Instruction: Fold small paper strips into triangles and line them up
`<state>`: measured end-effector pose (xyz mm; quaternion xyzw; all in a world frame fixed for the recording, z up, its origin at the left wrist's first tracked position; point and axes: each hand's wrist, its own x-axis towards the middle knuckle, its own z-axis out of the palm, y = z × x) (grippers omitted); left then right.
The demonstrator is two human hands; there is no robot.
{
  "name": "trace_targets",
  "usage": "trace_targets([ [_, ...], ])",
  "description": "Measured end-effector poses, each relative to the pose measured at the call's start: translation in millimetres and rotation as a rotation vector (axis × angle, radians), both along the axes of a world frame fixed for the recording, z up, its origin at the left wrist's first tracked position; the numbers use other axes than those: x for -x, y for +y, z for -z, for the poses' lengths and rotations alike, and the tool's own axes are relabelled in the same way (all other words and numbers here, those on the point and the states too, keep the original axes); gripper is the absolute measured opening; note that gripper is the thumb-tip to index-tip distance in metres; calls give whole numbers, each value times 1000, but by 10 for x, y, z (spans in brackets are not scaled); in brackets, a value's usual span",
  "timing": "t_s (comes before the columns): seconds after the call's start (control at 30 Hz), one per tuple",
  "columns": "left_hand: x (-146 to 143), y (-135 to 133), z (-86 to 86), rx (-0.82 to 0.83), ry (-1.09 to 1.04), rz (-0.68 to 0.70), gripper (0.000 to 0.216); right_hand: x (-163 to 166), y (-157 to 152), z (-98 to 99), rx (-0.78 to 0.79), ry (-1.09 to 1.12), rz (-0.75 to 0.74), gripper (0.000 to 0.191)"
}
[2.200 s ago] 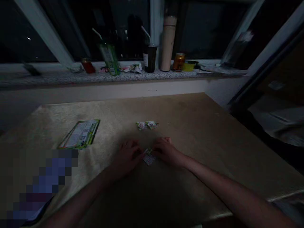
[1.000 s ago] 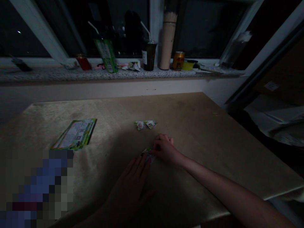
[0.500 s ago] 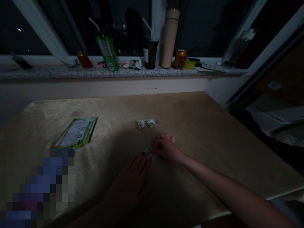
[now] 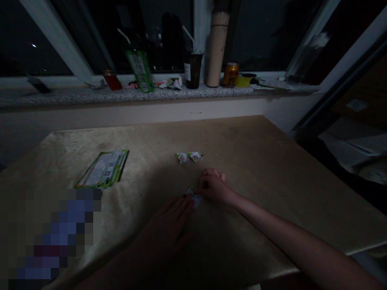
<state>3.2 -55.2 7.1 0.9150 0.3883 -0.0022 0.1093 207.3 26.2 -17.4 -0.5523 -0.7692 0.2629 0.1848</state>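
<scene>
In dim light a small printed paper piece (image 4: pixel 195 197) lies on the tan table (image 4: pixel 256 169), partly folded. My right hand (image 4: pixel 214 187) pinches its right edge with curled fingers. My left hand (image 4: pixel 169 227) lies flat with fingers stretched out, the fingertips pressing the paper's near left edge. Two small folded paper shapes (image 4: pixel 189 157) sit side by side just beyond my hands.
A green printed leaflet (image 4: pixel 102 169) lies at the left of the table. A blurred patch covers the near left corner. The stone windowsill (image 4: pixel 90 96) behind holds a green carton with a straw (image 4: pixel 139 68), a dark cup (image 4: pixel 194 69), a tall beige cylinder (image 4: pixel 216 48) and a gold can (image 4: pixel 231 74).
My left hand has drawn back from gripping the paper beside the right hand and now lies flat, fingertips on the paper. The right hand has stayed pinching it.
</scene>
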Motion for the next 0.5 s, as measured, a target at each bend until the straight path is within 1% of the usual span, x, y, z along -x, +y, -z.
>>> trace_targets([
  [0.17, 128, 81, -15, 79, -67, 100, 58, -18, 4, 17, -30, -18, 1, 24],
  [0.37, 115, 63, 8, 42, -42, 78, 64, -25, -35, 28, -75, 34, 6, 19],
  [0.5, 71, 67, 32, -22, -43, 51, 64, -1, -62, 38, -122, 60, 21, 13],
])
